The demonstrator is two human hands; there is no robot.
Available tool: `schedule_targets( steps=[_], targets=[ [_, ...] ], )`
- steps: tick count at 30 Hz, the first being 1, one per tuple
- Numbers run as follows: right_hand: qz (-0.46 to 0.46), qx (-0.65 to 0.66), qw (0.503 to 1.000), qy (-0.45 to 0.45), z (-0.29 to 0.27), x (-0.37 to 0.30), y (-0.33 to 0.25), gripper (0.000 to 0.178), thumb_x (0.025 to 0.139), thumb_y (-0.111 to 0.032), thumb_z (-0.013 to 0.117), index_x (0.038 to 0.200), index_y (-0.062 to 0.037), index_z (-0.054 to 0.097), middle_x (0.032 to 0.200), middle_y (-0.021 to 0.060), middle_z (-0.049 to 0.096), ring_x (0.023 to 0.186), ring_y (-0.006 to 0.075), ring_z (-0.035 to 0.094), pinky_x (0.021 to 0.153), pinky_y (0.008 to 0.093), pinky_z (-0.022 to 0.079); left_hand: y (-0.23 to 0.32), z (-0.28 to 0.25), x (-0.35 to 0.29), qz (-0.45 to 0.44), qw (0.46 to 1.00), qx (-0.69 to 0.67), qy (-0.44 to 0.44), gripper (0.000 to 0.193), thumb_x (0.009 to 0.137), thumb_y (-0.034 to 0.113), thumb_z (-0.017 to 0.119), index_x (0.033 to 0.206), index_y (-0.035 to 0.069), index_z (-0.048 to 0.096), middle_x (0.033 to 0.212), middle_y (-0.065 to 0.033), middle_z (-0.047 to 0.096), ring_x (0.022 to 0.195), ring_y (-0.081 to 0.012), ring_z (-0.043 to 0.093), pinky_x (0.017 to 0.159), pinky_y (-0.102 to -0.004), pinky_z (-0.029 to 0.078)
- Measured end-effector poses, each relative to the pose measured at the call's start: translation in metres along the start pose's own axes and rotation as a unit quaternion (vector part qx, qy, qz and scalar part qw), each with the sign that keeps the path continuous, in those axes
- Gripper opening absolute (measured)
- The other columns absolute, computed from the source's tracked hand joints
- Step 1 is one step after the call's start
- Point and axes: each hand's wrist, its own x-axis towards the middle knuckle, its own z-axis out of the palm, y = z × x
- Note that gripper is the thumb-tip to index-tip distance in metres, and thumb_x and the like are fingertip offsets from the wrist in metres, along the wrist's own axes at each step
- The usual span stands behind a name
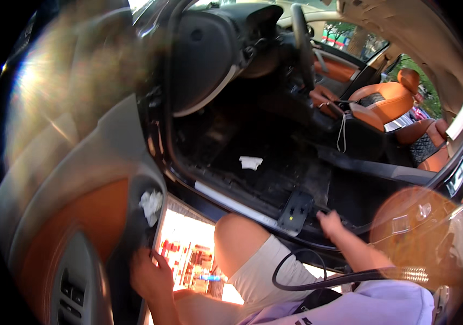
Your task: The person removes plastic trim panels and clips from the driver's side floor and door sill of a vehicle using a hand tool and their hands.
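Observation:
My right hand is over the door sill, its fingers closed on something dark that I cannot make out. Just left of them, a black rectangular panel with small fittings and a yellow spot lies at the sill's edge. At lower left my left hand is curled against the edge of the open car door; its fingertips are partly hidden. Crumpled white paper sits in the door pocket above it. Across my lap runs a black hose, looping near my knee.
A white scrap lies on the dark car floor. Beyond are the dashboard, steering wheel and an orange seat. A pale cord hangs by the console. The silver sill strip runs before my knees.

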Motion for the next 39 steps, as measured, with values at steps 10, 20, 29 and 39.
schedule_targets(
  steps=[10, 20, 29, 39],
  targets=[
    [0.167, 0.445, 0.847, -0.238, 0.066, -0.043, -0.047, 0.035, 0.098, -0.027, 0.079, 0.080, -0.0116, 0.053, 0.062, 0.0001, 0.046, 0.046, 0.0124, 0.039, 0.041, 0.0312, 0.027, 0.011, 0.007, -0.005, 0.035, 0.997, 0.057, -0.023, 0.017, 0.099, 0.020, 0.063, 0.097, 0.004, 0.059, 0.098, -0.0180, 0.064, 0.095, -0.0402, 0.067, 0.075, -0.0508, 0.056],
    [-0.369, 0.508, 0.774, -0.079, -0.056, -0.112, -0.234, 0.033, 0.116, -0.031, 0.043, 0.134, -0.0057, 0.054, 0.090, 0.0043, 0.067, 0.053, 0.0081, 0.053, 0.044, 0.0234, 0.040, 0.027, 0.005, -0.002, 0.043, 0.992, 0.120, 0.001, 0.018, 0.098, 0.020, 0.064, 0.097, 0.004, 0.056, 0.098, -0.0164, 0.063, 0.093, -0.0396, 0.066, 0.072, -0.0500, 0.056],
    [-0.361, 0.584, 0.717, -0.120, -0.149, -0.061, -0.531, 0.032, 0.109, -0.032, 0.054, 0.097, -0.0020, 0.056, 0.073, 0.0106, 0.062, 0.048, 0.0165, 0.053, 0.040, 0.0290, 0.036, 0.033, 0.002, 0.001, 0.027, 0.993, 0.117, -0.019, 0.023, 0.100, 0.022, 0.062, 0.092, 0.002, 0.056, 0.094, -0.0180, 0.062, 0.091, -0.0410, 0.065, 0.072, -0.0501, 0.056],
    [-0.311, 0.487, 0.755, -0.309, -0.153, 0.021, -0.680, 0.031, 0.114, -0.034, 0.046, 0.110, -0.0043, 0.053, 0.079, 0.0068, 0.054, 0.054, 0.0113, 0.042, 0.047, 0.0247, 0.028, 0.033, -0.007, 0.010, -0.012, 0.977, 0.184, -0.105, 0.034, 0.100, 0.041, 0.056, 0.099, 0.009, 0.069, 0.094, -0.0133, 0.072, 0.084, -0.0352, 0.072, 0.069, -0.0473, 0.061]
  ],
)
